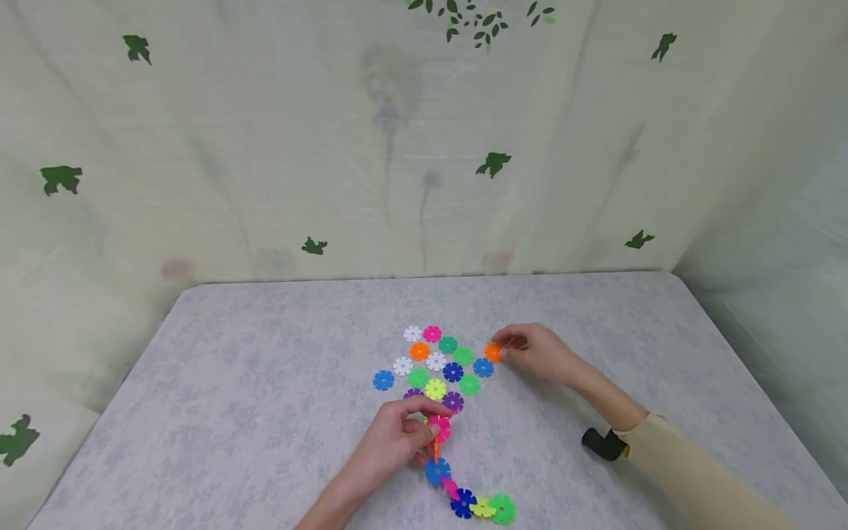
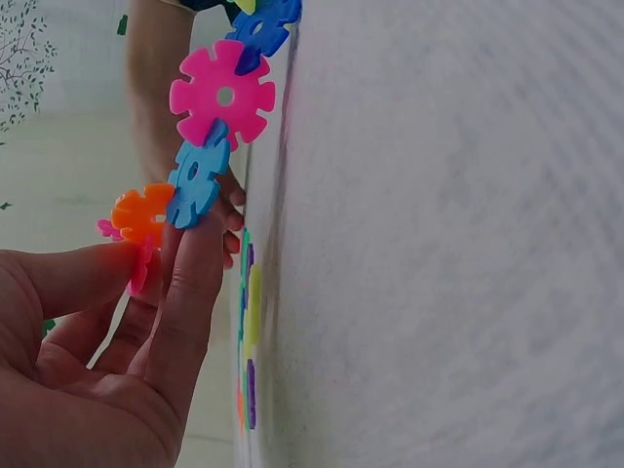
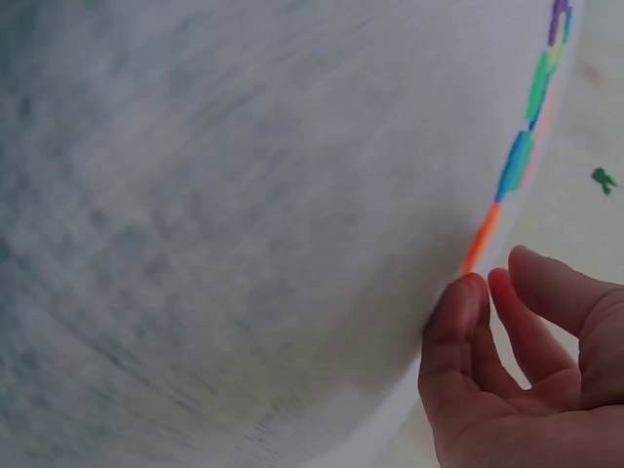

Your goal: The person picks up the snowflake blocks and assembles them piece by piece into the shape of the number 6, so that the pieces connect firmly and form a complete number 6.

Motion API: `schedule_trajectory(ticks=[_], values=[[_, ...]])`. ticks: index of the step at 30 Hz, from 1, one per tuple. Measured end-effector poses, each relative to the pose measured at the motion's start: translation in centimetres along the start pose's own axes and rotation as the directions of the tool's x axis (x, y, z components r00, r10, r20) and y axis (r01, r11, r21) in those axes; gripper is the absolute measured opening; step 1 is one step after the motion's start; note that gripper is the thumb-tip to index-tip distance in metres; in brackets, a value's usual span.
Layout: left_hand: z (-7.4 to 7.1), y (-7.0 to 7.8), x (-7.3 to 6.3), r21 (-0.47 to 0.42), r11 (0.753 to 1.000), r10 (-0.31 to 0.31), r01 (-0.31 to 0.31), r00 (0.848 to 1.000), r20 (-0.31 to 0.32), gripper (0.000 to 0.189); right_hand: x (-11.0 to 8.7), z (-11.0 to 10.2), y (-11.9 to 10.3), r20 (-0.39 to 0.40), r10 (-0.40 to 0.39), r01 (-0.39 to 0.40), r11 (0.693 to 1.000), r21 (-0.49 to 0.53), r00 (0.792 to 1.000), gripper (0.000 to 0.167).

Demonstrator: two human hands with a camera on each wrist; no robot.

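A pale curtain (image 1: 265, 132) with green birds (image 1: 493, 164) hangs behind a mottled grey surface (image 1: 252, 390). Near its middle, a flat patch of discs (image 1: 435, 389) is spread in white, pink, orange, green, blue, yellow and purple. Just in front of it, the left hand (image 1: 394, 434) has its grip pinching one end of a chain (image 1: 437, 471) of slotted-together discs between thumb and fingers; the left wrist view shows the held part raised off the surface. The chain runs toward the near side, ending in a green disc (image 1: 503, 509). At the patch's right edge, the right hand (image 1: 539, 355) touches an orange disc (image 1: 492, 352) beside a blue one, its grip spread, thumb standing off from the fingertips. A beige sleeve (image 1: 689, 471) covers the right forearm, with a black device (image 1: 603, 444) at the wrist.
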State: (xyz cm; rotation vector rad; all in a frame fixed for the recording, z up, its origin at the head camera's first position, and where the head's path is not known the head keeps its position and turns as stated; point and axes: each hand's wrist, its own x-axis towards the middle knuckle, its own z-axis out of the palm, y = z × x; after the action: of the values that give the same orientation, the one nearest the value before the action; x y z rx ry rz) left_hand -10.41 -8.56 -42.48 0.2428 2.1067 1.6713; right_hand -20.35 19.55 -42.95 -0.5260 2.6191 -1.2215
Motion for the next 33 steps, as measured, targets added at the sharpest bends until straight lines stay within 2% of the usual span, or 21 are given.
schedule_trajectory(ticks=[5,13,18,23,26,33], values=[[0.0,0.0,0.0,-0.022,1.0,-0.011,0.011,1.0,0.006,0.027,0.7,0.1,0.5,0.023,0.009,-0.008,0.999,-0.041,1.0,0.028],[-0.1,0.1,0.1,-0.047,0.998,-0.037,0.037,0.999,0.005,0.024,1.1,0.3,0.5,0.017,0.007,-0.006,0.998,-0.063,1.0,0.023],[-0.1,0.1,0.1,-0.05,0.998,-0.032,0.033,0.999,0.003,0.024,1.0,0.5,0.2,-0.003,0.03,-0.03,0.998,-0.059,1.0,0.022],[-0.1,0.0,0.1,-0.048,0.998,-0.03,0.03,1.0,0.001,0.023,0.3,0.7,-0.2,-0.023,0.015,-0.017,0.997,-0.071,1.0,0.019],[-0.1,0.0,0.0,-0.042,0.999,-0.02,0.02,1.0,-0.003,0.023,-0.4,0.7,-0.6,-0.039,-0.014,0.012,0.999,-0.046,0.999,0.019],[-0.2,0.1,0.0,-0.024,1.0,0.0,-0.001,1.0,-0.019,0.022,-2.1,0.9,-1.8,-0.079,-0.022,0.027,0.997,0.07,0.997,0.021]])
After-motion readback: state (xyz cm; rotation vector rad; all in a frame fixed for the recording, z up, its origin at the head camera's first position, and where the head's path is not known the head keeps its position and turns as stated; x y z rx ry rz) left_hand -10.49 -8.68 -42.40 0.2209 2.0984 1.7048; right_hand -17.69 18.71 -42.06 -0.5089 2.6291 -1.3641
